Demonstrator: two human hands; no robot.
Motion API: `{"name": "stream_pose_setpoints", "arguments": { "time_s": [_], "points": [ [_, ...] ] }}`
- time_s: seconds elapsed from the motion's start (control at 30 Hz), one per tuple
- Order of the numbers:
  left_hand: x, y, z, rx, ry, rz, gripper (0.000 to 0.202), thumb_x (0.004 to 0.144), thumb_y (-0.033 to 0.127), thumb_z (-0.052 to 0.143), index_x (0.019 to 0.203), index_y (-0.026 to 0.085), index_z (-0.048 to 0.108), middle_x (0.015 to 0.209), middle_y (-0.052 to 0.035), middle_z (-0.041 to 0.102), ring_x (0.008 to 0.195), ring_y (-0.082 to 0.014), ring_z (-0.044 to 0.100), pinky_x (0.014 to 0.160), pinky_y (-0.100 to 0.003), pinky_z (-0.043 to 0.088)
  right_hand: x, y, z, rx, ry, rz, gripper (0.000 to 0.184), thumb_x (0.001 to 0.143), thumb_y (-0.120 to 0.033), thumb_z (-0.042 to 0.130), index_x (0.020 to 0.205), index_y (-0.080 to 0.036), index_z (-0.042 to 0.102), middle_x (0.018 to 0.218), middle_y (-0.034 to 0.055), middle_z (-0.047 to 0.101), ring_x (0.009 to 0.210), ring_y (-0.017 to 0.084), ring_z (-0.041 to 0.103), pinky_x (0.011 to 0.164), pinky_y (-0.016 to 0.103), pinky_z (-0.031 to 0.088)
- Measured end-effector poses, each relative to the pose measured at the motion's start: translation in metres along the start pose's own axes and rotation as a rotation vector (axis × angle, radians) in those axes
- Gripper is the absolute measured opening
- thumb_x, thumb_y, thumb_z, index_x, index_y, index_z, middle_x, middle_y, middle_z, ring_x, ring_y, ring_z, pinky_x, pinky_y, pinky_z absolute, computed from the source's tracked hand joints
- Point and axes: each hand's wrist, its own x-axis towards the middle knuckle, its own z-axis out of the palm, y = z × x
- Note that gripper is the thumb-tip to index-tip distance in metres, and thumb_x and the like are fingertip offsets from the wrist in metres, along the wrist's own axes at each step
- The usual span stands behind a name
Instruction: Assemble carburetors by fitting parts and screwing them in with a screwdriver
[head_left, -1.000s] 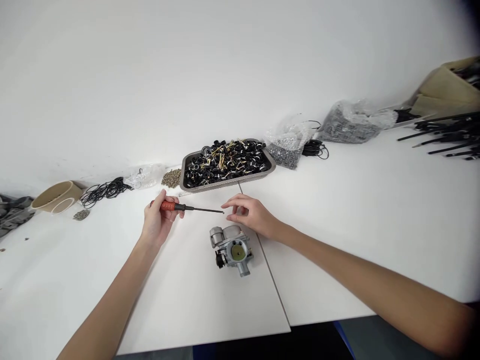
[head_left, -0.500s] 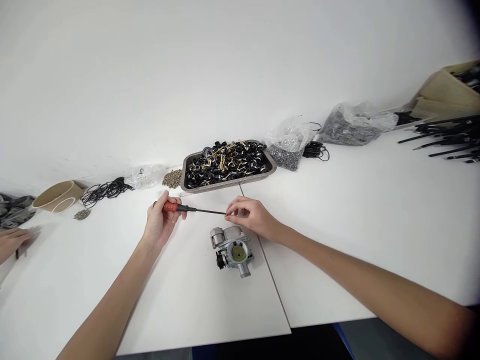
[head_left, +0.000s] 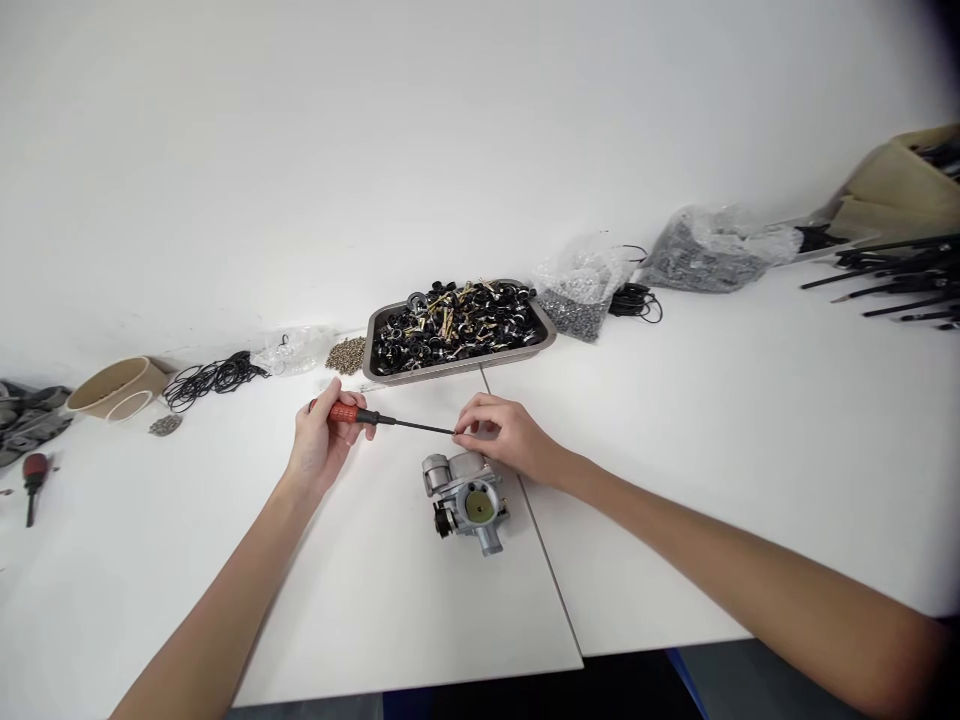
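My left hand (head_left: 324, 438) is wrapped round the red and black handle of a screwdriver (head_left: 352, 413), whose thin dark shaft points right. At its tip, the thumb and forefinger of my right hand (head_left: 504, 436) are pinched together. Something tiny seems to sit between them at the tip, too small to make out. Just below my right hand, a grey metal carburetor (head_left: 466, 500) rests on the white table, with a round olive-coloured plate in its bore and a black fitting on its left side.
Behind my hands stands a metal tray (head_left: 457, 372) heaped with black and brass parts. Small brass pieces (head_left: 346, 356), black rubber rings (head_left: 214, 380) and a beige bin (head_left: 116, 388) lie leftward. Bags of small parts (head_left: 581, 300) stand right. Another screwdriver (head_left: 33, 482) lies far left.
Another person's hand at the far left has gone out of view, and a red-handled screwdriver now shows there. My own hands keep nearly the same pose.
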Motion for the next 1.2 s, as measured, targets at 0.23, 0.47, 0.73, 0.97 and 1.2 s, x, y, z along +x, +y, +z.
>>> {"name": "stream_pose_setpoints", "arguments": {
  "time_s": [0.23, 0.47, 0.73, 0.97, 1.2],
  "points": [
    [-0.004, 0.000, 0.004, 0.057, -0.031, 0.088, 0.037, 0.087, 0.036, 0.059, 0.061, 0.010, 0.060, 0.064, -0.0043, 0.062, 0.036, -0.0058, 0.042, 0.047, -0.029, 0.051, -0.001, -0.001, -0.002, -0.067, 0.024, -0.097, 0.006, 0.084, -0.020, 0.068, 0.078, -0.018, 0.069, 0.091, 0.0035, 0.060, 0.073, 0.013, 0.055, 0.068, 0.027, 0.049],
    [-0.008, 0.000, 0.006, 0.121, -0.084, 0.130, 0.035, 0.085, 0.037, 0.063, 0.063, 0.009, 0.061, 0.064, -0.0056, 0.062, 0.036, -0.0075, 0.045, 0.045, -0.031, 0.051, -0.003, 0.003, -0.005, -0.243, -0.014, -0.253, 0.009, 0.087, -0.015, 0.060, 0.082, -0.015, 0.068, 0.099, 0.0071, 0.058, 0.085, 0.017, 0.058, 0.079, 0.034, 0.050],
    [-0.014, 0.007, 0.006, 0.065, -0.229, 0.138, 0.027, 0.084, 0.034, 0.065, 0.071, 0.010, 0.062, 0.074, -0.0046, 0.062, 0.042, -0.0047, 0.046, 0.052, -0.031, 0.056, 0.001, -0.005, -0.004, -0.083, 0.029, -0.088, 0.004, 0.079, -0.017, 0.069, 0.074, -0.017, 0.070, 0.092, 0.0036, 0.063, 0.068, 0.012, 0.056, 0.064, 0.028, 0.049],
    [-0.015, 0.012, 0.004, 0.089, -0.250, 0.248, 0.032, 0.077, 0.021, 0.073, 0.103, 0.018, 0.054, 0.087, -0.0039, 0.066, 0.053, -0.0087, 0.057, 0.061, -0.031, 0.059, 0.002, -0.021, -0.007, 0.053, -0.040, 0.088, 0.008, 0.079, -0.025, 0.071, 0.075, -0.018, 0.072, 0.093, 0.0033, 0.063, 0.070, 0.012, 0.057, 0.066, 0.029, 0.046],
    [-0.013, 0.056, 0.050, 0.217, -0.365, 0.500, 0.049, 0.069, 0.013, 0.079, 0.111, 0.021, 0.054, 0.080, -0.0027, 0.065, 0.057, -0.0104, 0.061, 0.053, -0.024, 0.055, 0.002, -0.035, -0.011, 0.280, -0.065, 0.105, 0.011, 0.077, -0.029, 0.077, 0.074, -0.019, 0.074, 0.092, 0.0033, 0.062, 0.079, 0.014, 0.058, 0.068, 0.029, 0.044]
  ]
}}
